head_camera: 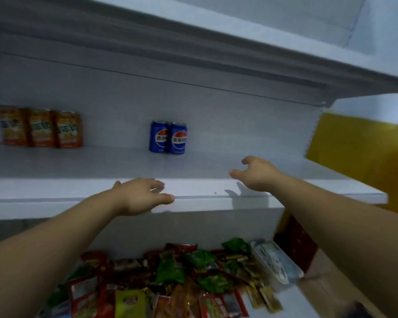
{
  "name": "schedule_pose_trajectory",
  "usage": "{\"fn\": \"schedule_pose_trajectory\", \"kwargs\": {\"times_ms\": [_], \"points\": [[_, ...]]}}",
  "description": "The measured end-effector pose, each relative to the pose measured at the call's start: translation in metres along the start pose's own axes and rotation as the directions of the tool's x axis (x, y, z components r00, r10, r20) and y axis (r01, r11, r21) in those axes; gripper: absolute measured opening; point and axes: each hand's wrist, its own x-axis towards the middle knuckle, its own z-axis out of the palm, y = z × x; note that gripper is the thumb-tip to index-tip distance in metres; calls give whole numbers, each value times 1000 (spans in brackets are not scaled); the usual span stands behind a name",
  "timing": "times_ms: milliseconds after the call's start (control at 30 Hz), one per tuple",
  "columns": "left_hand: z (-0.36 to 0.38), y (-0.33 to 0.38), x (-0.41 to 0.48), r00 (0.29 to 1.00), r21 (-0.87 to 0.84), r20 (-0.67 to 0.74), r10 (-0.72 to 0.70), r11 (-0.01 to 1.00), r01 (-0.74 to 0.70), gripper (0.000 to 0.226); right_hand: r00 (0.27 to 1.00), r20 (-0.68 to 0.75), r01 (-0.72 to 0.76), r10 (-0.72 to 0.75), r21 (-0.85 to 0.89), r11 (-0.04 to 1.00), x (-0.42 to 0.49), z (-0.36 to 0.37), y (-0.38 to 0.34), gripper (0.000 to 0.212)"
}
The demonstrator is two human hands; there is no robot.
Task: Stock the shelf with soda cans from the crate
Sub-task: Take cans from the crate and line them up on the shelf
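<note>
Two blue soda cans [167, 137] stand upright side by side at the back of the white shelf [78, 187]. Three orange cans [41, 127] stand in a row at the shelf's far left. My left hand [141, 195] hovers over the shelf's front edge with relaxed fingers and holds nothing. My right hand [256, 172] is above the shelf, right of the blue cans, fingers loosely spread and empty. The crate is not in view.
The shelf above [193, 53] overhangs the cans. On the lower shelf lies a heap of red, green and yellow snack packets [177, 278], with a white plastic bin [274, 260] at its right. A yellow panel [359, 152] stands at the right.
</note>
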Motion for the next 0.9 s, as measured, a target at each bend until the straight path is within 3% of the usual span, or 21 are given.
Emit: {"fn": "schedule_pose_trajectory", "kwargs": {"times_ms": [133, 400, 633, 900], "points": [[35, 73, -40, 981, 27, 39, 191, 981, -192, 70, 995, 8, -102, 102, 6, 995, -81, -23, 47, 75], [123, 227, -119, 854, -45, 168, 493, 869, -493, 75, 960, -42, -280, 277, -64, 958, -225, -43, 147, 72], [178, 321, -149, 756, -124, 273, 595, 801, -586, 75, 886, -62, -460, 460, 3, 888, -297, -52, 250, 76], [258, 388, -128, 665, -137, 452, 595, 783, -607, 69, 762, -14, -645, 647, 65, 761, -330, -26, 356, 69]]}}
